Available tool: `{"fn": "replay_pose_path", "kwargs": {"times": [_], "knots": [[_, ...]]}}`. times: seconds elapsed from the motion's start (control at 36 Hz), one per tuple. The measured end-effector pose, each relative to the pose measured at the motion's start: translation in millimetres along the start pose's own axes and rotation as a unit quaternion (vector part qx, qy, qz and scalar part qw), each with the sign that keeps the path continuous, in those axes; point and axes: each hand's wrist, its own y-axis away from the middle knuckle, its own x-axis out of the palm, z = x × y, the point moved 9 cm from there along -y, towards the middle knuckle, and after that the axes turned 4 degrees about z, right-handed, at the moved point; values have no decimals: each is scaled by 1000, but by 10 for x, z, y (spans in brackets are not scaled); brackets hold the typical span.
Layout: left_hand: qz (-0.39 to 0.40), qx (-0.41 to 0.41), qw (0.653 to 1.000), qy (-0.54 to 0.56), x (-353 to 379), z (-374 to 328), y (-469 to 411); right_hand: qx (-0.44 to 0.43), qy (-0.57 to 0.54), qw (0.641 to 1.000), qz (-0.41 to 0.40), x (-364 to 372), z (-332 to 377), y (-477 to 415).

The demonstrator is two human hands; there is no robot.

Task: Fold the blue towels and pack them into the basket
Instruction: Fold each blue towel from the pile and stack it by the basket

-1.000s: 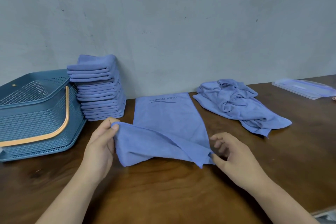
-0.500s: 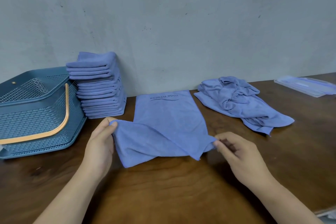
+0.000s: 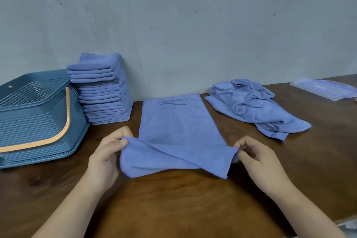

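Since a fold toward the far, printed end seems intended, the near corners of the flat towel point(image 3: 174, 121) are pinched and held raised off the table point(image 3: 173, 205), one by the left hand point(image 3: 108, 157), one by the right hand point(image 3: 257, 158) | folded stack point(image 3: 102, 91) is kept just beside the basket point(image 3: 34, 121), likely for packing | crumpled towels point(image 3: 251, 106) are heaped far right, not yet folded

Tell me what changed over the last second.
The right hand drew its pinched corner of the towel outward to the right, pulling the lifted near edge tauter. The left hand kept its pinch. Folded stack, basket and crumpled pile stayed put.
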Motion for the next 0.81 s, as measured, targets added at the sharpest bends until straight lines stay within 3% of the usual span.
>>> {"fn": "replay_pose_path", "kwargs": {"times": [0.06,0.17,0.31,0.44,0.61,0.72,0.81], "knots": [[6,-19,1000,-11,35,49,-8,-10,81,997,13,54,-46,-25],[-35,-92,991,-89,-26,295,-54,-118,193,974,28,172,54,-21],[-81,-149,970,-175,-218,500,-56,-220,206,947,112,319,289,126],[-97,-152,967,-181,-232,499,-57,-239,293,908,179,491,249,191],[-126,-166,970,-125,-282,515,-52,-245,304,917,88,392,283,126],[-134,-169,971,-107,-260,500,-44,-184,209,960,30,218,258,97],[-117,-169,972,-112,-217,491,-35,-126,101,986,30,171,174,59]]}}
